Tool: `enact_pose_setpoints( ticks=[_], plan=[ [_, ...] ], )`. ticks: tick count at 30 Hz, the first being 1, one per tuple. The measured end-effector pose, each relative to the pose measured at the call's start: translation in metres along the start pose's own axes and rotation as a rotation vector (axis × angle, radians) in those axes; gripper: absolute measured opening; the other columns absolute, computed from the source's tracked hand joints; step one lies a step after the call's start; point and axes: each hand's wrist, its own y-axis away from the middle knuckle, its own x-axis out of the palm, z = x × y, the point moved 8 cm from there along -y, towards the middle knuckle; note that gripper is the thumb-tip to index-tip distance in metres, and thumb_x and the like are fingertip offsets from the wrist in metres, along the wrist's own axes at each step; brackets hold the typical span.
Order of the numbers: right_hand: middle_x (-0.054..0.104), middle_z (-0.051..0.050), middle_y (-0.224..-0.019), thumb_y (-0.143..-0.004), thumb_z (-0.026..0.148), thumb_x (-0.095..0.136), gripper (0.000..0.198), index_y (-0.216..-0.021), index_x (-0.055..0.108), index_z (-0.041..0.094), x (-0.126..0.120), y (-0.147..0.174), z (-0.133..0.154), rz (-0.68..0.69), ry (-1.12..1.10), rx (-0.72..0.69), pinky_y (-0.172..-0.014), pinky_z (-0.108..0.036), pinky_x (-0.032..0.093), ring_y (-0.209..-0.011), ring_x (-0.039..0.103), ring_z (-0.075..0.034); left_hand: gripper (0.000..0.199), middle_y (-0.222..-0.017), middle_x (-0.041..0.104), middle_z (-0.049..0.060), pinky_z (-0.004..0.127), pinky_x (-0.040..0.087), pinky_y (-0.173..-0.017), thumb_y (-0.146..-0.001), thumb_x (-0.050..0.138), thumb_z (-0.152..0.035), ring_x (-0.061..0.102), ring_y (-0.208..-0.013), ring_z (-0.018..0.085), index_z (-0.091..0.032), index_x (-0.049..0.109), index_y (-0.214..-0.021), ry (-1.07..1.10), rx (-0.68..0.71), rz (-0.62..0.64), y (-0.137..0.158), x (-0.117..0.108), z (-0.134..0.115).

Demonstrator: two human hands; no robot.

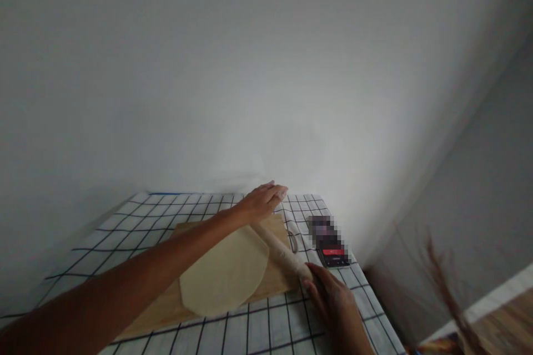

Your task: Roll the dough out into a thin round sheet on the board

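A large thin sheet of rolled dough [225, 274] lies on a wooden board [272, 283]. Across the board's right part, beside the dough's edge, runs a rolling pin [281, 252] dusted with flour. Its near end is in my right hand [331, 294], whose fingers curl round it. My left hand [264, 199] reaches across to the pin's far end, fingers stretched out and floury at the tips. That end is hidden beneath the hand, so whether the palm presses on it does not show. My left forearm covers part of the dough and the board.
A white tablecloth [266, 321] with a dark grid covers the table. Right of the board lies a phone [331, 244] with its screen lit. A cord loop [295, 239] sits by the board's edge. A pale wall [258, 77] rises behind; blurred dry stems [441, 277] stand at right.
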Motion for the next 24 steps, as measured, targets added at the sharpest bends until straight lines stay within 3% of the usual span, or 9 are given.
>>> enact_pose_setpoints(
  ticks=[2, 4, 5, 8, 12, 17, 20, 24],
  plan=[
    [0.076, -0.008, -0.112, -0.101, 0.045, 0.052, 0.035, -0.125, 0.067, 0.024, 0.003, 0.000, 0.005, 0.045, 0.031, -0.017, -0.080, -0.032, 0.059, -0.095, 0.075, -0.026, 0.051, -0.151, 0.056, 0.008, 0.052, 0.025, -0.124, -0.106, 0.027, -0.044, 0.034, -0.151, 0.029, -0.021, 0.057, -0.141, -0.039, 0.023, 0.035, 0.034, 0.015, 0.000],
    [0.077, -0.006, -0.108, -0.100, 0.042, 0.056, 0.030, -0.122, 0.068, 0.026, 0.003, 0.001, 0.010, 0.046, 0.058, -0.013, -0.078, -0.031, 0.057, -0.093, 0.075, -0.025, 0.049, -0.156, 0.050, 0.009, 0.058, 0.026, -0.123, -0.106, 0.031, -0.039, 0.034, -0.151, 0.032, -0.023, 0.051, -0.147, -0.208, 0.108, 0.088, 0.058, 0.041, 0.000],
    [0.077, -0.006, -0.107, -0.099, 0.041, 0.057, 0.028, -0.120, 0.068, 0.026, 0.002, 0.000, 0.012, 0.038, 0.072, -0.002, -0.078, -0.031, 0.057, -0.093, 0.075, -0.024, 0.048, -0.158, 0.048, 0.008, 0.060, 0.024, -0.123, -0.106, 0.031, -0.036, 0.033, -0.152, 0.032, -0.026, 0.049, -0.149, -0.273, 0.117, 0.049, 0.063, 0.049, 0.002],
    [0.076, -0.005, -0.107, -0.098, 0.039, 0.059, 0.025, -0.118, 0.069, 0.026, 0.000, -0.001, 0.012, 0.001, 0.118, 0.058, -0.078, -0.030, 0.055, -0.092, 0.074, -0.024, 0.046, -0.161, 0.044, 0.007, 0.065, 0.021, -0.122, -0.106, 0.035, -0.037, 0.029, -0.153, 0.034, -0.031, 0.050, -0.149, -0.372, 0.125, -0.017, 0.051, 0.069, 0.009],
    [0.074, -0.006, -0.111, -0.099, 0.040, 0.057, 0.026, -0.119, 0.067, 0.026, -0.002, -0.003, 0.003, -0.042, 0.193, 0.103, -0.074, -0.030, 0.054, -0.093, 0.074, -0.025, 0.045, -0.156, 0.051, 0.007, 0.060, 0.028, -0.121, -0.105, 0.037, -0.041, 0.033, -0.152, 0.033, -0.030, 0.055, -0.146, -0.333, 0.104, 0.084, 0.007, 0.086, 0.014],
    [0.075, -0.007, -0.111, -0.102, 0.039, 0.052, 0.029, -0.122, 0.066, 0.023, -0.004, -0.002, -0.002, -0.058, 0.185, 0.093, -0.074, -0.032, 0.054, -0.093, 0.074, -0.027, 0.044, -0.154, 0.053, 0.008, 0.061, 0.032, -0.119, -0.106, 0.036, -0.038, 0.035, -0.150, 0.036, -0.028, 0.059, -0.142, -0.314, 0.085, 0.141, -0.016, 0.089, 0.010],
    [0.075, -0.008, -0.109, -0.102, 0.037, 0.053, 0.028, -0.121, 0.067, 0.022, -0.010, -0.001, 0.006, -0.061, 0.072, 0.046, -0.078, -0.030, 0.054, -0.093, 0.073, -0.025, 0.048, -0.156, 0.051, 0.009, 0.062, 0.032, -0.118, -0.107, 0.028, -0.040, 0.035, -0.150, 0.035, -0.027, 0.055, -0.145, -0.304, 0.073, 0.147, 0.001, 0.081, 0.010],
    [0.075, -0.005, -0.104, -0.101, 0.038, 0.057, 0.026, -0.118, 0.069, 0.023, -0.013, 0.000, 0.024, 0.006, -0.100, -0.055, -0.080, -0.026, 0.052, -0.093, 0.071, -0.020, 0.048, -0.158, 0.049, 0.005, 0.061, 0.028, -0.121, -0.108, 0.027, -0.042, 0.035, -0.151, 0.031, -0.031, 0.048, -0.150, -0.279, 0.099, 0.149, 0.043, 0.052, 0.014]
  ],
)
